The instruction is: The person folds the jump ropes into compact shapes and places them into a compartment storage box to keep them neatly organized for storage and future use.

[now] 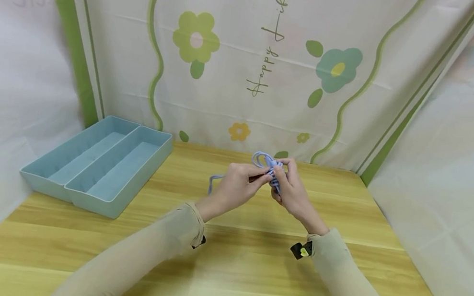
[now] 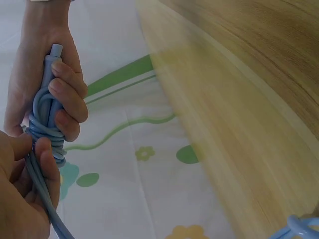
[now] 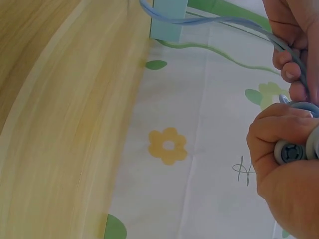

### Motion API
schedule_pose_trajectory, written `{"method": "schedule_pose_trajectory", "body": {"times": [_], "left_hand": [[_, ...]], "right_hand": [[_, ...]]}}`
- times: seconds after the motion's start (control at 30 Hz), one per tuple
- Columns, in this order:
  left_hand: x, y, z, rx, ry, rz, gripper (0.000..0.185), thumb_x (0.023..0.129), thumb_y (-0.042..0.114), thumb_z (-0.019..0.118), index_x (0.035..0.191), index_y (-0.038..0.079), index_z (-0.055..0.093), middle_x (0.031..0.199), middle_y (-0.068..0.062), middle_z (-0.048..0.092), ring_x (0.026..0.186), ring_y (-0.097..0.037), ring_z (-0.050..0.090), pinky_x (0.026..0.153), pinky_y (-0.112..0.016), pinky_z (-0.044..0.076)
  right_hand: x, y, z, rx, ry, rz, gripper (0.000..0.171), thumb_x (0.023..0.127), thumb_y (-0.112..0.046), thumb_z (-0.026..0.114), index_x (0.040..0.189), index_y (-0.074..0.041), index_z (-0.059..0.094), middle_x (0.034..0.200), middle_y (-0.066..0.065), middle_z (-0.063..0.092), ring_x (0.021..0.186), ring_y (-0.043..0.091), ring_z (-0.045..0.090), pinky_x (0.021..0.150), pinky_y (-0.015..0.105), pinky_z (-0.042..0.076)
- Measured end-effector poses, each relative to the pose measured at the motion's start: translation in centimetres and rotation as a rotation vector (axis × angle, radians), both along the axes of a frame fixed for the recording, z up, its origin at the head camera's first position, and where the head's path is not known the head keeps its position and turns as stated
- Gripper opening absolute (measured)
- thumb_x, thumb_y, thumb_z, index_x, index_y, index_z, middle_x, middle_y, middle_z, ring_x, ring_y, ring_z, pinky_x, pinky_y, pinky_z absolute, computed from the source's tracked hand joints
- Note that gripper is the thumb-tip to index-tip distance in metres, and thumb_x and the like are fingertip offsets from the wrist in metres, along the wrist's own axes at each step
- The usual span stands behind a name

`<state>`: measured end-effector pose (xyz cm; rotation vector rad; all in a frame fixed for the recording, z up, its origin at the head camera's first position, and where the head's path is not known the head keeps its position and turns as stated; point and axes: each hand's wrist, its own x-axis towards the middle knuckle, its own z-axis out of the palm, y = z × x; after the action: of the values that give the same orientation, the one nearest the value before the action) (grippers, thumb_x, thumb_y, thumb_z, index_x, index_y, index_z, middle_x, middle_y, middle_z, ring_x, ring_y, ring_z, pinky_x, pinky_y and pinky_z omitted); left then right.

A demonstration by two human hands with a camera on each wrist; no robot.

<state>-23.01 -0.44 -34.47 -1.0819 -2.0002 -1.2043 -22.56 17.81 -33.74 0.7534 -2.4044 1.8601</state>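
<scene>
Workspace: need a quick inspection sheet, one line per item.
Surface: wooden table, light grain, bare in front of the arms.
Job's things: blue cable, bundled, held above the table; a loose strand hangs to the left.
Clutter: blue two-compartment tray at rear left, nothing seen inside.
Hands: left hand pinches the cable strand; right hand grips the bundle.
Cables: only the blue cable; its plug end sticks out above the right hand's fingers.
Surroundings: floral cloth backdrop, white side curtains.
</scene>
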Motion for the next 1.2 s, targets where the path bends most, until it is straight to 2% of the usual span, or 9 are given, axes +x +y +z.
{"method": "schedule_pose_trajectory", "body": {"times": [0.13,0.3,0.37,0.47,0.6,0.83,1.03,1.13,1.2], "left_hand": [[0.0,0.1,0.0,-0.016,-0.007,0.053,0.021,0.092,0.011,0.072,0.110,0.001,0.074,0.083,-0.006,0.073,0.052,-0.002,0.052,0.048,-0.016,0.042],[-0.1,0.1,0.0,0.004,-0.042,0.050,0.017,0.091,0.012,0.073,0.105,0.002,0.076,0.080,-0.004,0.073,0.048,-0.004,0.044,0.045,-0.019,0.038],[-0.2,0.1,-0.1,0.022,-0.058,0.035,0.015,0.091,0.011,0.073,0.103,0.002,0.076,0.080,-0.005,0.072,0.048,-0.004,0.044,0.044,-0.019,0.037],[-0.3,0.1,-0.3,0.055,-0.066,0.026,0.013,0.090,0.008,0.073,0.101,0.001,0.076,0.079,-0.005,0.072,0.049,-0.004,0.046,0.045,-0.020,0.038],[-0.4,0.2,-0.3,0.079,-0.038,0.031,0.014,0.090,0.006,0.074,0.102,0.001,0.076,0.081,-0.006,0.072,0.052,-0.004,0.050,0.047,-0.019,0.041],[-0.2,0.3,-0.1,0.064,0.001,0.041,0.015,0.088,0.005,0.075,0.103,0.001,0.076,0.084,-0.008,0.073,0.055,-0.005,0.054,0.049,-0.018,0.044],[0.0,0.2,-0.4,0.075,-0.097,0.012,0.017,0.092,0.009,0.072,0.106,0.001,0.075,0.080,-0.006,0.073,0.048,-0.002,0.049,0.045,-0.020,0.042],[0.1,0.2,-0.5,0.088,-0.137,0.003,0.015,0.093,0.010,0.070,0.102,0.000,0.077,0.077,-0.005,0.072,0.049,0.000,0.052,0.047,-0.019,0.045],[0.1,0.1,-0.5,0.092,-0.135,0.014,0.013,0.093,0.011,0.070,0.097,0.001,0.077,0.077,-0.003,0.072,0.054,0.002,0.056,0.051,-0.019,0.048]], "right_hand": [[-0.6,0.2,-0.9,-0.037,0.005,-0.011,0.039,0.109,-0.034,0.033,0.131,-0.003,0.027,0.067,0.018,0.047,0.043,0.016,0.038,0.034,0.025,0.031],[0.6,-0.1,0.3,-0.044,-0.012,0.004,0.034,0.110,-0.026,0.032,0.130,0.002,0.027,0.069,0.022,0.046,0.044,0.018,0.038,0.035,0.024,0.032],[1.0,-0.3,0.9,-0.035,-0.018,0.013,0.032,0.110,-0.020,0.030,0.130,0.004,0.028,0.068,0.025,0.046,0.045,0.019,0.038,0.036,0.023,0.033],[0.9,-0.2,1.0,-0.027,-0.013,0.021,0.031,0.110,-0.021,0.031,0.130,0.002,0.029,0.066,0.027,0.045,0.043,0.018,0.039,0.035,0.024,0.033],[0.8,-0.3,1.3,-0.037,-0.010,0.019,0.031,0.109,-0.024,0.034,0.128,0.000,0.031,0.066,0.026,0.046,0.042,0.016,0.039,0.034,0.025,0.033],[0.8,-0.3,1.4,-0.045,-0.037,-0.004,0.032,0.108,-0.027,0.042,0.126,-0.002,0.033,0.069,0.026,0.048,0.043,0.017,0.038,0.034,0.025,0.031],[-0.6,0.3,-0.3,-0.047,-0.051,-0.006,0.030,0.108,-0.027,0.040,0.128,-0.004,0.035,0.068,0.030,0.047,0.043,0.019,0.038,0.034,0.027,0.032],[-0.9,0.5,-0.7,-0.038,-0.052,-0.006,0.032,0.108,-0.029,0.041,0.129,-0.005,0.037,0.067,0.027,0.048,0.042,0.019,0.039,0.033,0.028,0.032],[-1.0,0.5,-0.8,-0.033,-0.047,-0.006,0.034,0.107,-0.032,0.042,0.128,-0.005,0.038,0.066,0.023,0.049,0.042,0.018,0.039,0.033,0.028,0.032]]}}
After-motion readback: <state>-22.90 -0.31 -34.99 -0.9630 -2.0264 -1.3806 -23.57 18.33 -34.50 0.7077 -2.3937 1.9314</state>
